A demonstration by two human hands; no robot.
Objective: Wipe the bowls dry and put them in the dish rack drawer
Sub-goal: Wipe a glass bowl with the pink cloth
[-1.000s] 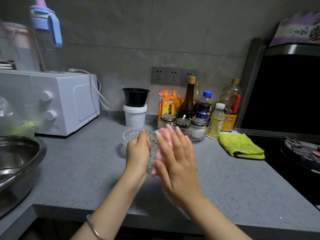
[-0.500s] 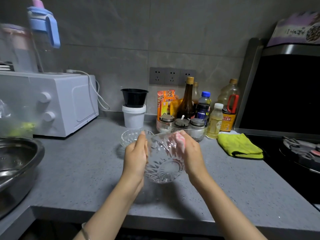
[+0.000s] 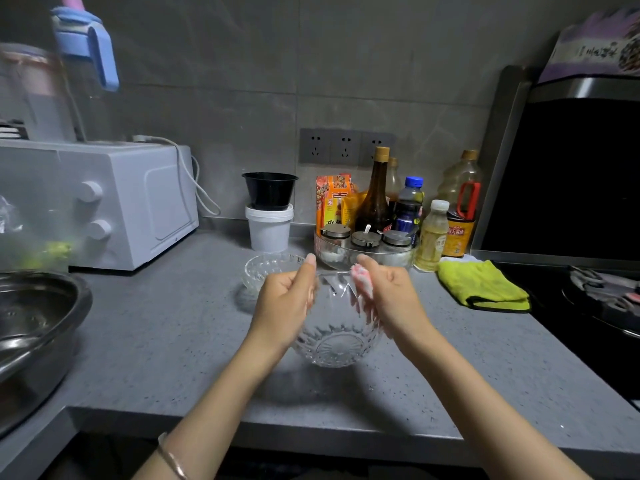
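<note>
A clear cut-glass bowl (image 3: 337, 337) is held upright above the grey counter (image 3: 173, 341). My left hand (image 3: 284, 299) grips its left rim, thumb up. My right hand (image 3: 391, 296) grips the right rim and presses a pink-and-white cloth (image 3: 362, 280) against the glass there. A second, smaller glass bowl (image 3: 268, 270) sits on the counter just behind my left hand. No dish rack drawer is in view.
A steel basin (image 3: 38, 327) sits at the left edge, a white microwave (image 3: 114, 206) behind it. A white tub with a black bowl (image 3: 269, 216), a tray of condiment jars and bottles (image 3: 367, 247), a yellow cloth (image 3: 481, 285) and a stove (image 3: 595, 299) line the back and right.
The bowl has turned from tilted on edge to upright. My right hand, flat over the bowl with the cloth a second ago, has slid to the right rim.
</note>
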